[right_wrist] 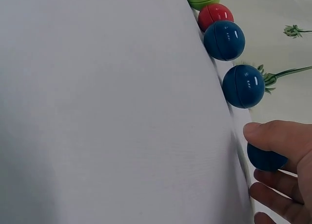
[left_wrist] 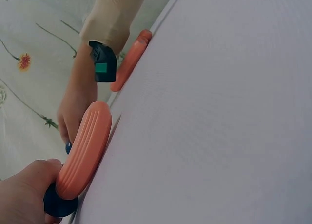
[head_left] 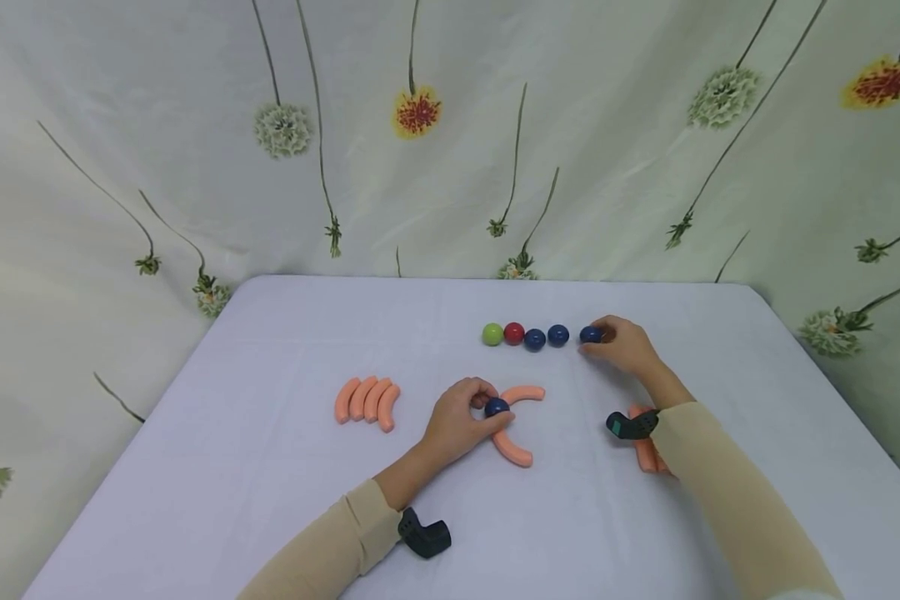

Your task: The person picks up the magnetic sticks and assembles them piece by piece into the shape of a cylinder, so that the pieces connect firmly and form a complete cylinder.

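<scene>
- Left hand [head_left: 457, 421]: I see it pinching a joint ball [head_left: 497, 407], dark blue, above the middle of the desk [head_left: 270, 517].
- Upper orange arc [head_left: 525, 392] and lower orange arc [head_left: 512, 449] meet at that ball in an open V; I cannot tell whether they are fixed.
- Right hand [head_left: 624, 343]: thumb and fingers pinch an end ball [head_left: 590, 334], also blue, right of the row.
- Row beyond: green ball [head_left: 492, 334], red ball [head_left: 513, 333], two blue balls [head_left: 558, 336].
- Outer stock: four loose arcs [head_left: 376, 398] at left; more arcs [head_left: 646, 455] partly hidden under the right wrist.
- Progress, my judgement: early; one ball-and-arc joint formed, most pieces unused.
</scene>
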Demonstrator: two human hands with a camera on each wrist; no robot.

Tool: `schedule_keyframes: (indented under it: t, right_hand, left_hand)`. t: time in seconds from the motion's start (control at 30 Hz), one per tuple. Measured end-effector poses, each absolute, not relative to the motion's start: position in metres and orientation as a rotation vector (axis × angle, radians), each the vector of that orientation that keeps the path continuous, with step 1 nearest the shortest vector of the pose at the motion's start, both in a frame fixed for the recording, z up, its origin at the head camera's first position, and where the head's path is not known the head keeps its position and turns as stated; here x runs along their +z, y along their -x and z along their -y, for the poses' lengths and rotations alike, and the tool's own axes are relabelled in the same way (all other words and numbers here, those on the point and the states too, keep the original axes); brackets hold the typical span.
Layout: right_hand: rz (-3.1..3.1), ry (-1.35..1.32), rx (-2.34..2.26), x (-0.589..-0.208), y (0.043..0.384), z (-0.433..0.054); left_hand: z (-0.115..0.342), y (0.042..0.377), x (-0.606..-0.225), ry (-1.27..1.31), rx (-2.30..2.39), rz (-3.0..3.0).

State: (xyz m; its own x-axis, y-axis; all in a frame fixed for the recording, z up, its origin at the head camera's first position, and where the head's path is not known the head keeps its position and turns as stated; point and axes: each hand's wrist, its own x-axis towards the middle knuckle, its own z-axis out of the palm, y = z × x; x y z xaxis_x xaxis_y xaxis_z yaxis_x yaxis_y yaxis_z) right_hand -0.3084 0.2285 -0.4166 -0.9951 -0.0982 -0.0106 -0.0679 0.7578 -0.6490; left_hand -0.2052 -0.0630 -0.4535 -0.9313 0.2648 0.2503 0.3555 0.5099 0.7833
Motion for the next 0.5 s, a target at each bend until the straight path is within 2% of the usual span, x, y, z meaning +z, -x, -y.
schedule_keyframes:
  t: [0.5]
  right_hand:
    - [-2.885,0.193,-1.178,-0.399,0.289,-0.230]
  left_hand:
    - [0.064,0.206,-0.456,0.570,-1.419,2.593]
